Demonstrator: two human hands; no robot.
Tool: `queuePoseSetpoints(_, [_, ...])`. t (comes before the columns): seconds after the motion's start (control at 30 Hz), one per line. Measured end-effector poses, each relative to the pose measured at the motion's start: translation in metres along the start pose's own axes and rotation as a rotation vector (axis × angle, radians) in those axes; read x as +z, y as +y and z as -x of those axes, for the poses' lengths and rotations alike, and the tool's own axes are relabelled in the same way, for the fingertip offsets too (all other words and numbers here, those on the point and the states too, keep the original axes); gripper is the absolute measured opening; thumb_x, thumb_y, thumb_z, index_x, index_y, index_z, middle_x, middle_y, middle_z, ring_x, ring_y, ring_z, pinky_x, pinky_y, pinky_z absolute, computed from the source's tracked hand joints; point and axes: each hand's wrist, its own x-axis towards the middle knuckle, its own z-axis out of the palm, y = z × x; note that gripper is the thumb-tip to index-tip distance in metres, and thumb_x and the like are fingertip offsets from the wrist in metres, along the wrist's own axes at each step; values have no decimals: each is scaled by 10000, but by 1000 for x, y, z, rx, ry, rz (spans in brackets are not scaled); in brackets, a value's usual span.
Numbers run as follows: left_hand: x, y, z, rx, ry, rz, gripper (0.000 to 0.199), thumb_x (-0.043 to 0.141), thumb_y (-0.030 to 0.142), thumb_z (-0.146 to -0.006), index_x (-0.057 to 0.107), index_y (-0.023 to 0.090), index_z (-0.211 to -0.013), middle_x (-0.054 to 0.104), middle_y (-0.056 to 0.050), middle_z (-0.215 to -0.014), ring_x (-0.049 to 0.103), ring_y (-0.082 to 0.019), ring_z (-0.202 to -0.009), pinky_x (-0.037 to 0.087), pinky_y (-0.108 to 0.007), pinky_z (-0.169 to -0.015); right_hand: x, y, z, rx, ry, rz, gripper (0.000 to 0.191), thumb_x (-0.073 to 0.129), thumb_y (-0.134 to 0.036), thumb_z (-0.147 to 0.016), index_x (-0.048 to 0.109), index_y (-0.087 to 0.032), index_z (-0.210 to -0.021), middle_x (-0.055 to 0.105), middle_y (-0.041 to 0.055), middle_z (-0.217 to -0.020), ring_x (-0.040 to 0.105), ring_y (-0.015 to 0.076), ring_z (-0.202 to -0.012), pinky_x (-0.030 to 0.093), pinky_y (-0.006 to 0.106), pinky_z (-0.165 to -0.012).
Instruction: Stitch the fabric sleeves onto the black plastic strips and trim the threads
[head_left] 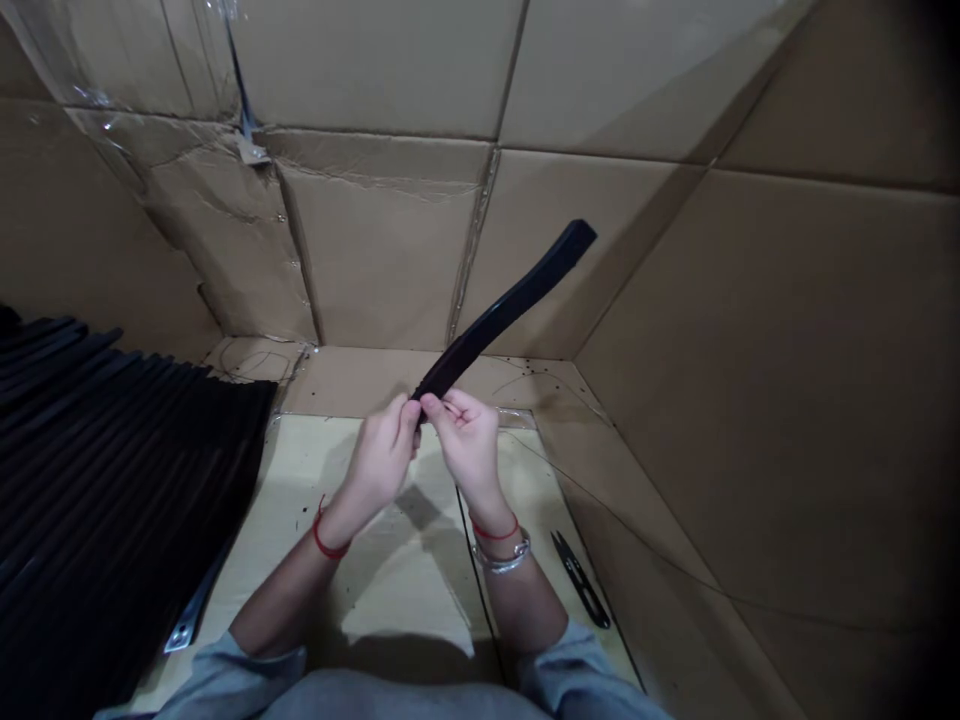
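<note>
Over pale board point(296, 480), left hand point(379, 455) and right hand point(466, 445) pinch one black rubber strip point(504, 315); thread snips point(581, 580) at four o'clock.

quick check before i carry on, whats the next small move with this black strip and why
I'd probably slide the right hand a little up the black strip, because both it and the left hand are pinching the lower end, leaving the long upper end bending unsupported.

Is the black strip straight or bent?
Slightly bent: the long, flat black strip curves upward from the left hand and right hand.
</note>
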Motion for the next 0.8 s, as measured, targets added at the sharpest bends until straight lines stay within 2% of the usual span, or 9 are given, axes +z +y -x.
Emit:
queuePoseSetpoints(0.07, [-1,1,1,-58,-16,-1,501,441,673,-840,465,188,-717,403,70,-486,350,-62,-378,277,-179,-385,-1,-1,1,60,-135,-43,406,751,-538,-695,662,-143,-721,467,-48,-486,334,56,-393,287,186,-364])
queuePoseSetpoints(0.17, [1,-2,4,-216,-270,85,552,324,699,-861,480,188,-721,354,84,-422,294,-71,-317,260,-199,-349,-3,-2,3,108,-253,-60,415,751,-527,-702,701,-126,-793,462,-55,-467,333,49,-374,272,179,-354])
queuePoseSetpoints(0.3, [9,-8,5,97,108,-96,510,430,688,-838,491,182,-807,466,43,-574,417,-74,-478,305,-175,-451,0,-1,2,-8,-3,-69,334,797,-443,-675,719,-157,-829,592,-13,-574,518,106,-472,447,230,-463])
queuePoseSetpoints(0.33, [9,-9,4,86,104,-91,508,443,691,-829,484,185,-812,430,56,-573,375,-66,-466,276,-172,-439,0,-1,2,-1,6,-66,311,807,-427,-667,717,-160,-799,605,-8,-590,534,109,-493,459,231,-485])
queuePoseSetpoints(0.47, [6,-8,-1,-222,-325,72,556,353,738,-825,454,194,-767,284,96,-516,201,-54,-384,185,-184,-375,0,-2,3,80,-110,11,278,771,-398,-722,678,-139,-686,564,-12,-529,522,102,-449,399,208,-422])
queuePoseSetpoints(0.57, [4,-9,-3,0,16,-93,543,413,721,-819,462,185,-747,409,51,-546,366,-70,-445,260,-177,-422,4,1,5,-9,29,-11,302,741,-416,-754,634,-143,-682,512,-36,-515,448,75,-412,342,190,-382])
queuePoseSetpoints(0.63, [4,-10,-2,83,169,-155,545,422,722,-815,460,185,-731,425,47,-532,383,-71,-446,259,-174,-418,6,3,5,25,-42,-76,338,730,-445,-762,613,-141,-670,447,-57,-490,339,45,-387,269,175,-362])
queuePoseSetpoints(0.73, [3,-11,-2,-75,-97,22,621,282,786,-803,453,194,-732,364,76,-468,273,-62,-351,220,-188,-347,4,3,3,136,-227,-139,363,736,-462,-757,634,-121,-686,421,-62,-479,243,26,-392,170,176,-363])
queuePoseSetpoints(0.8, [1,-12,-5,-102,-189,132,625,323,806,-773,449,193,-761,345,92,-484,235,-46,-351,198,-176,-336,1,4,0,95,-147,-122,357,756,-463,-732,667,-118,-749,477,-40,-522,291,36,-418,195,178,-376])
